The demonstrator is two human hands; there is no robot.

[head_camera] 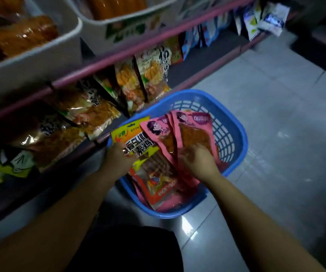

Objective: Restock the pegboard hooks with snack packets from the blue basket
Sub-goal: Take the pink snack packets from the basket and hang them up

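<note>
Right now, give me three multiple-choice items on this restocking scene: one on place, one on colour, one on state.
1. Where does the blue basket sit?
A. on the floor beside the shelf
B. on the top shelf
C. hanging from a hook

2. What colour are the packets under the right hand?
A. green
B. pink
C. white

3. What is the left hand doing?
A. hanging idle
B. pressing the floor
C. gripping the yellow packet

Answers: 1 A, grey tile shows around its rim; 2 B, the pink packets fan out under its fingers; 3 C, its fingers curl over the packet's edge.
</note>
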